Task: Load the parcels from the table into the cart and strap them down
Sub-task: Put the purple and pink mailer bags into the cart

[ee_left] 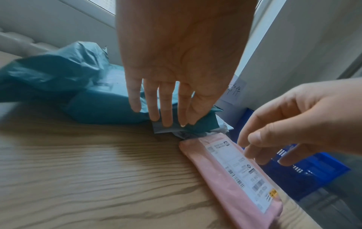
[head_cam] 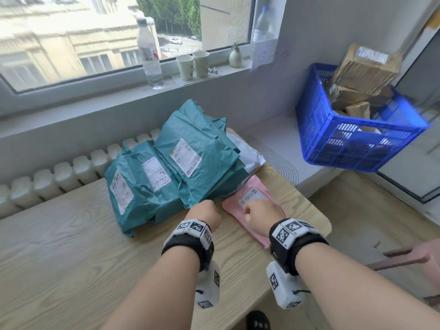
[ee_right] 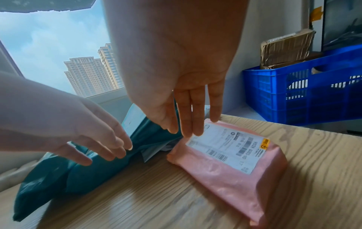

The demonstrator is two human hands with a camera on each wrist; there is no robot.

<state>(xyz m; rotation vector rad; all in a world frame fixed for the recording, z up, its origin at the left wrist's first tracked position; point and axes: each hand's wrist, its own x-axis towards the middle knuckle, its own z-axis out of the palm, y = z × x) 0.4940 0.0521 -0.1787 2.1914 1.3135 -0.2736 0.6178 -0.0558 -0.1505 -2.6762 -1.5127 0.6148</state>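
Several teal plastic mailer parcels [head_cam: 190,158] lie stacked on the wooden table [head_cam: 71,246], with a white mailer [head_cam: 250,153] under the top ones. A pink parcel [head_cam: 240,210] with a white label lies at the stack's right corner. My left hand [head_cam: 206,210] reaches with straight fingers [ee_left: 166,111] to the near corner of a teal parcel [ee_left: 109,105]. My right hand [head_cam: 258,211] hovers with straight fingers [ee_right: 195,117] over the far end of the pink parcel [ee_right: 231,167]. Neither hand holds anything.
A blue plastic crate [head_cam: 352,136] with brown taped boxes [head_cam: 366,67] stands on the ledge at the right. On the windowsill are a water bottle [head_cam: 150,55], two paper cups [head_cam: 192,64] and a small vase [head_cam: 235,57]. A white radiator [head_cam: 59,175] runs behind the table.
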